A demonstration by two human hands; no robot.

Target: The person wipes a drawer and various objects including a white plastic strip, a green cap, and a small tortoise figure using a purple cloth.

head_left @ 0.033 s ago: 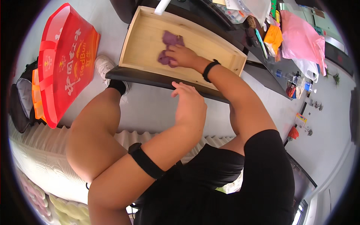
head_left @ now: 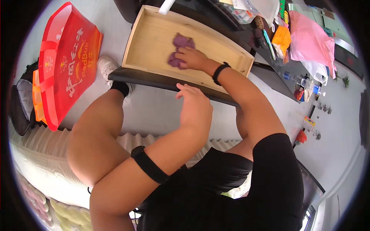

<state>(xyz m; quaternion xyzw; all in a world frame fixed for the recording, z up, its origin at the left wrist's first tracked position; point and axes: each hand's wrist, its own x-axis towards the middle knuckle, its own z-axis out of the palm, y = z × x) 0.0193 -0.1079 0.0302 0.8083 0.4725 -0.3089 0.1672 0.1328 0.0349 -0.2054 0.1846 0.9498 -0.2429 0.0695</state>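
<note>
A crumpled purple cloth (head_left: 183, 39) lies bunched on the bottom of a pale wooden drawer (head_left: 154, 42). Over its right side my right hand (head_left: 192, 59) presses down, fingers bent around the folds; part of the cloth is hidden beneath them. The drawer is pulled out and has a dark front panel (head_left: 154, 81) on the side nearest me. By the outer edge of that panel is my left hand (head_left: 195, 102), its fingers loosely apart and nothing in it.
A large red shopping bag (head_left: 69, 65) stands on the floor to the left. Bags, bottles and small items crowd the dark cabinet top at the right, among them a pink plastic bag (head_left: 310, 40) and an orange packet (head_left: 280, 38). A white bar (head_left: 166, 7) juts over the drawer's far edge.
My right hand and the purple cloth have slid a little to the right along the drawer bottom. My left hand stays where it was.
</note>
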